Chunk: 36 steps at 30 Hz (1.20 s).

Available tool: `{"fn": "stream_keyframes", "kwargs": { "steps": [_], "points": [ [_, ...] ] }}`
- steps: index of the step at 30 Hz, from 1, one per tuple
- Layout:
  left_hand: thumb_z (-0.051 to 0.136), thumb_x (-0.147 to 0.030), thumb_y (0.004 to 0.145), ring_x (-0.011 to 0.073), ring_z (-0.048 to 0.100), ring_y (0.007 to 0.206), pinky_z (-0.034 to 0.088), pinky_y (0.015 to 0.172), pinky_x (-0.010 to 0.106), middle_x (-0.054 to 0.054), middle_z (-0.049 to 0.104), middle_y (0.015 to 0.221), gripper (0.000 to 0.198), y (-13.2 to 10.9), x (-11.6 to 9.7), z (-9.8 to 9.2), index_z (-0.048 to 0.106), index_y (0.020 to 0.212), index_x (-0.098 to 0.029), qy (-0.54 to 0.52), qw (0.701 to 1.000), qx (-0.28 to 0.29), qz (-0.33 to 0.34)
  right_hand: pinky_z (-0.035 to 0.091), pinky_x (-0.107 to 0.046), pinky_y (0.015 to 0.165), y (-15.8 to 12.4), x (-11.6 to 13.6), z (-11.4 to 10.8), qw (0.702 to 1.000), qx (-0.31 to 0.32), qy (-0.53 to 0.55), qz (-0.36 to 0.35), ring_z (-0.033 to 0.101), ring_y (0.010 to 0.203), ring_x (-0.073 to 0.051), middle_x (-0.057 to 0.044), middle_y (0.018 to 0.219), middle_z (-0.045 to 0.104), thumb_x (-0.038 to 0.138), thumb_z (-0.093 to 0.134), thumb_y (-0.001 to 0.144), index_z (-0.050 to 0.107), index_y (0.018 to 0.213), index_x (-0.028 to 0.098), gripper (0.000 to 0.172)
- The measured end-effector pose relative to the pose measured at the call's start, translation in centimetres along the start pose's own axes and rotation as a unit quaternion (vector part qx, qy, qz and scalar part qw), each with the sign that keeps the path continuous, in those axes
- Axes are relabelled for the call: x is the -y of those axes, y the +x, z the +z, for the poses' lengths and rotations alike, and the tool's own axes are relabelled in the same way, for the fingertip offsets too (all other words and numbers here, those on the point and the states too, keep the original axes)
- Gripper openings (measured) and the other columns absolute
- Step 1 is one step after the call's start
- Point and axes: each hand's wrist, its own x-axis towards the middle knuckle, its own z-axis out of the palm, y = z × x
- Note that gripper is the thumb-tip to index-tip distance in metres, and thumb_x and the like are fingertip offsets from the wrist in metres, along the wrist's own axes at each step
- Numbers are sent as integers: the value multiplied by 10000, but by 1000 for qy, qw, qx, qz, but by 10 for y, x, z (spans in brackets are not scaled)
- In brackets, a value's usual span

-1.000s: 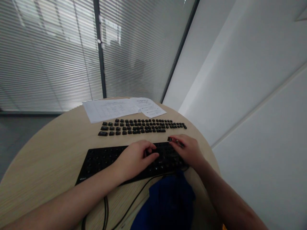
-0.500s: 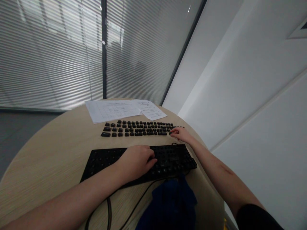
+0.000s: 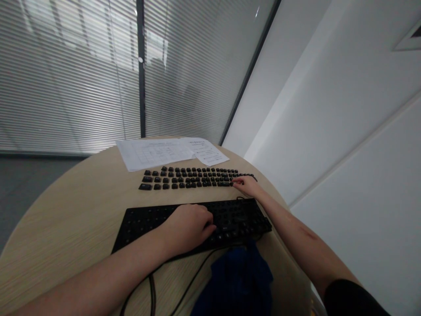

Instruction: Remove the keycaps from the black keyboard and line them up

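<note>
A black keyboard (image 3: 141,224) lies on the table in front of me, and much of it appears bare of keycaps. My left hand (image 3: 190,224) rests over its middle, fingers curled and thumb close to them; what they may hold is hidden. Beyond the keyboard, loose black keycaps (image 3: 184,180) stand in several rows. At the right end of these rows, my right hand (image 3: 247,185) has its fingertips closed together at a small keycap (image 3: 231,184). More keycaps show just behind that hand.
Printed paper sheets (image 3: 154,153) lie behind the keycap rows. A dark blue cloth (image 3: 235,281) and black cables (image 3: 187,287) are at the near side. The round table's (image 3: 66,228) edge curves along the left and right, with a white wall (image 3: 362,175) on the right.
My right hand's fingertips have shifted slightly left and closed in at the keycap. My left hand stays on the keyboard, barely moved. The view has shifted a little.
</note>
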Motion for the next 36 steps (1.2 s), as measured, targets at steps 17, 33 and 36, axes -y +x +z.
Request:
{"fn": "stream_keyframes", "kwargs": {
  "steps": [17, 33, 36],
  "points": [
    [586, -344, 981, 283, 747, 891, 578, 804, 402, 81, 784, 956, 256, -1, 0, -1, 808, 955, -220, -6, 1000, -1, 3, 543, -332, 833, -4, 17, -12, 999, -37, 13, -6, 734, 850, -240, -51, 899, 814, 225, 781, 823, 835, 1074, 228, 256],
    [673, -346, 936, 334, 641, 1138, 526, 1006, 494, 123, 705, 1166, 271, 1, -2, 0, 751, 1153, -203, 21, 999, -31, 16, 528, -325, 551, -156, 17, -41, 830, -190, 496, 172, 489, 436, -161, 61, 447, 410, 827, 451, 921, 692, 884, 216, 658],
    [694, -396, 929, 365, 581, 1289, 469, 1107, 547, 145, 644, 1379, 402, 1, -1, 8, 707, 1287, -215, 39, 999, -37, 6, 500, -295, 476, -159, 20, -39, 787, -161, 567, 185, 512, 432, -149, 62, 489, 476, 800, 590, 869, 661, 928, 211, 596]
  ]
}}
